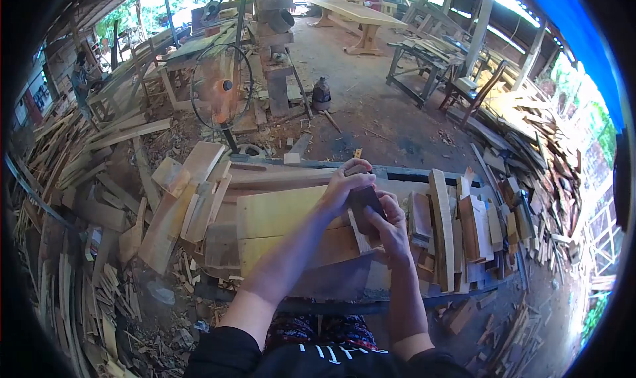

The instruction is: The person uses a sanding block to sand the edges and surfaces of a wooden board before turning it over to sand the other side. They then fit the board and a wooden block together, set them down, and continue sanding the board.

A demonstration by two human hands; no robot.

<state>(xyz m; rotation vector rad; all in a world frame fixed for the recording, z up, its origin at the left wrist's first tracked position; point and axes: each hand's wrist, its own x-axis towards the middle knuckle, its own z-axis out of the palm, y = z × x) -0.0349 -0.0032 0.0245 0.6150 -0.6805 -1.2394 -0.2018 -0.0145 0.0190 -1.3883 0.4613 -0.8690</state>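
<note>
A dark brown, flat rectangular piece (362, 210) is held up between my two hands, over the workbench. My left hand (349, 183) has its fingers curled round the upper end of it. My right hand (392, 227) grips the lower right side, thumb lying across its face. Whether it is a wooden block or folded sandpaper I cannot tell. Below and left of the hands lies a pale yellow wooden board (278, 212), with a browner board (315, 245) along its near side. Part of both boards is hidden by my left forearm.
Wood offcuts (474, 229) stand along the bench's right side, and more blocks (189, 196) lie at its left. A round fan (224, 96) stands beyond the bench. Scrap piles flank both sides. Farther back are a long wooden table (358, 11) and a chair (474, 90).
</note>
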